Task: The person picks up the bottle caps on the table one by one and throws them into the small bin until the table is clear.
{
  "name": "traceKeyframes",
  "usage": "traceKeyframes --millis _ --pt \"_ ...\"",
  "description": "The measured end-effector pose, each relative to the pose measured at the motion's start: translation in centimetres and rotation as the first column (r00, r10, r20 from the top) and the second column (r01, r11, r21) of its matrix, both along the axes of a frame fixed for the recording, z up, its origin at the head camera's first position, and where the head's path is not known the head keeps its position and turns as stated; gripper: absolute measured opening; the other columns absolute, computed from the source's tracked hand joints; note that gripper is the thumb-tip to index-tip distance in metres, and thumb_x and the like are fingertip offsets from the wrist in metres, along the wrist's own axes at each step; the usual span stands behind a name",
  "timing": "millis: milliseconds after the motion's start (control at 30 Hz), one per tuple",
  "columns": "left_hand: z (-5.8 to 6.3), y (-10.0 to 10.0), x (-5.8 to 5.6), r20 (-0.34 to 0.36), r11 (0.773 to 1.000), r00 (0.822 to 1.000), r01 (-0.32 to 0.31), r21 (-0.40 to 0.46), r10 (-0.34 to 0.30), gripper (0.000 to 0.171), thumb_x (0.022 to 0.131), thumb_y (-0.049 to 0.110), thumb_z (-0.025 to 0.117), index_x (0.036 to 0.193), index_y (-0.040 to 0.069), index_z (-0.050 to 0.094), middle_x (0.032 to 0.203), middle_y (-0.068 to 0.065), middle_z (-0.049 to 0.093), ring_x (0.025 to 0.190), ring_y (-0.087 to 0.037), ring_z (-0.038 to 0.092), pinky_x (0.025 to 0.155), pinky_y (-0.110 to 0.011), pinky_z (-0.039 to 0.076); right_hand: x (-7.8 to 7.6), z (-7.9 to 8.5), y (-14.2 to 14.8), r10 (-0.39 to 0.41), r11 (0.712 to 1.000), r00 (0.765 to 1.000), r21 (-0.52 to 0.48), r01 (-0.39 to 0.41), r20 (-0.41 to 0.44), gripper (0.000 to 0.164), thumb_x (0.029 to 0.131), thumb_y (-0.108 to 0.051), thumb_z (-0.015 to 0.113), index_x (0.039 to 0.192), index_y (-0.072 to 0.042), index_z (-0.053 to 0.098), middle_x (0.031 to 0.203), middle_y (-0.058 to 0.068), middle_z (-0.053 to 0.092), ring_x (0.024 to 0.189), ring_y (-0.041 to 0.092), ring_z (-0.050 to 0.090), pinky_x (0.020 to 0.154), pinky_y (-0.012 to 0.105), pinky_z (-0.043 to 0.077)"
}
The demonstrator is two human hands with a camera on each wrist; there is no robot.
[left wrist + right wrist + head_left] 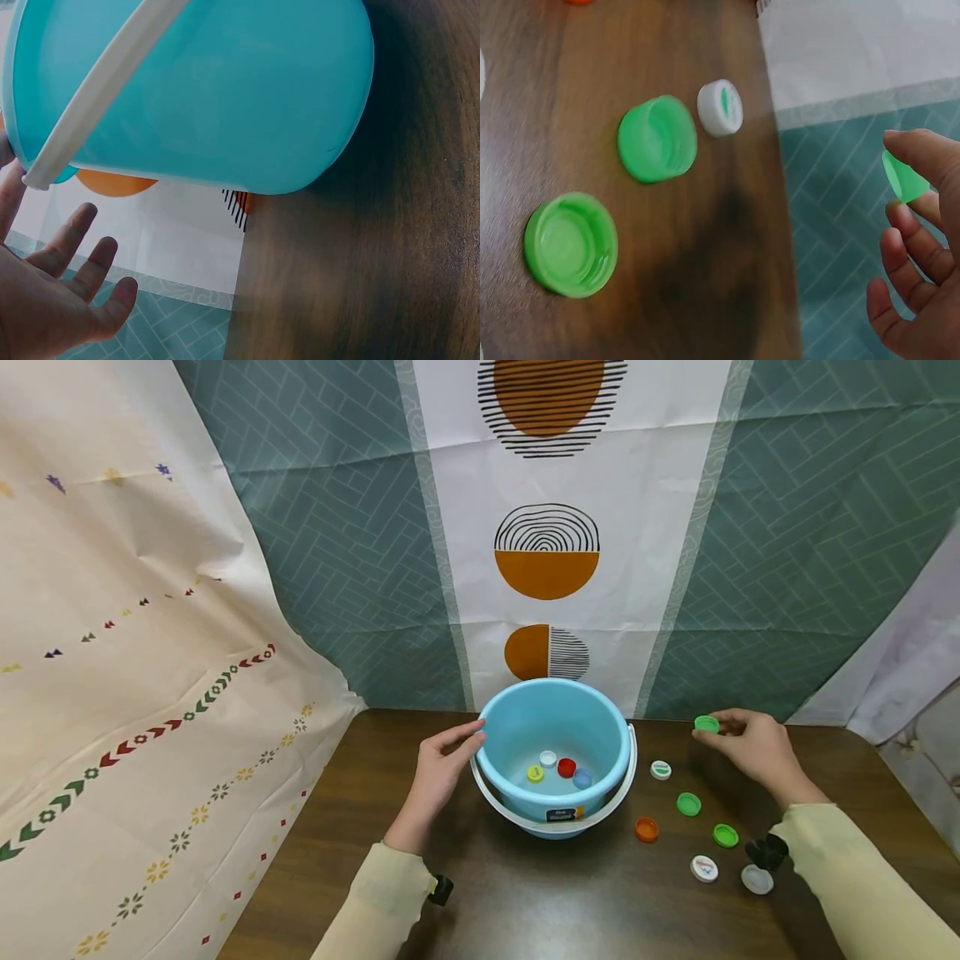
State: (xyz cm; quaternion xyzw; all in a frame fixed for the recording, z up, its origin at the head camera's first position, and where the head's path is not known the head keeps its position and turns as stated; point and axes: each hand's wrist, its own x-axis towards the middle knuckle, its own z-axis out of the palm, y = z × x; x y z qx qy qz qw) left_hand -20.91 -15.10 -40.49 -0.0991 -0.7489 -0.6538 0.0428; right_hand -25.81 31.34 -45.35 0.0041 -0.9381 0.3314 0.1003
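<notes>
A light blue bucket (pixel 553 810) with a white handle (pixel 97 90) stands upright on the table. At the left side of its rim, my left hand (pixel 444 768) holds on with thumb and index finger, while the other fingers (pixel 94 266) spread out below. Several bottle caps lie on the bucket's floor, among them a red cap (pixel 566 767) and a yellow cap (pixel 535 773). My right hand (pixel 756 750) pinches a green bottle cap (pixel 707 723) between thumb and fingers, raised over the far right of the table.
Loose caps lie right of the bucket: a green-and-white cap (pixel 661 770), two green ones, an orange cap (pixel 647 829), a white cap (pixel 704 868) and a pale cap (pixel 757 879) by the right wrist. A patterned curtain (pixel 375 568) hangs behind the brown table (pixel 540 910).
</notes>
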Motion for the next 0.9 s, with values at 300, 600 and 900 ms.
traceKeyframes --millis 300,600,900 --pt "-0.1 0.0 0.1 -0.002 1.000 1.000 -0.009 -0.010 0.009 0.034 0.089 0.020 0.064 0.119 0.004 0.064 0.122 -0.013 0.064 0.111 -0.018 0.060 0.087 -0.029 0.052 -0.2 1.8 -1.9 -0.023 1.000 0.998 0.004 0.023 -0.053 0.057 0.073 -0.060 0.068 0.109 -0.016 0.066 0.092 0.007 0.067 0.079 0.017 0.054 0.057 0.027 0.043" --pt "0.0 0.0 0.2 -0.008 1.000 1.000 -0.010 0.006 0.010 0.033 0.089 0.018 0.064 0.118 0.003 0.064 0.122 -0.014 0.064 0.109 -0.017 0.061 0.086 -0.026 0.052 0.0 4.4 -4.3 0.003 1.000 0.998 -0.016 -0.004 -0.069 0.060 0.074 -0.060 0.068 0.112 -0.013 0.065 0.107 0.012 0.068 0.098 0.027 0.058 0.067 0.032 0.047" --pt "0.0 -0.1 0.1 -0.010 1.000 1.000 -0.007 0.007 0.007 0.034 0.089 0.019 0.065 0.119 0.003 0.064 0.122 -0.015 0.063 0.110 -0.018 0.060 0.086 -0.026 0.052 -0.2 5.7 -6.2 0.022 1.000 0.998 -0.015 -0.023 -0.062 0.064 0.074 -0.064 0.065 0.115 -0.015 0.064 0.111 0.012 0.066 0.104 0.029 0.056 0.077 0.048 0.049"
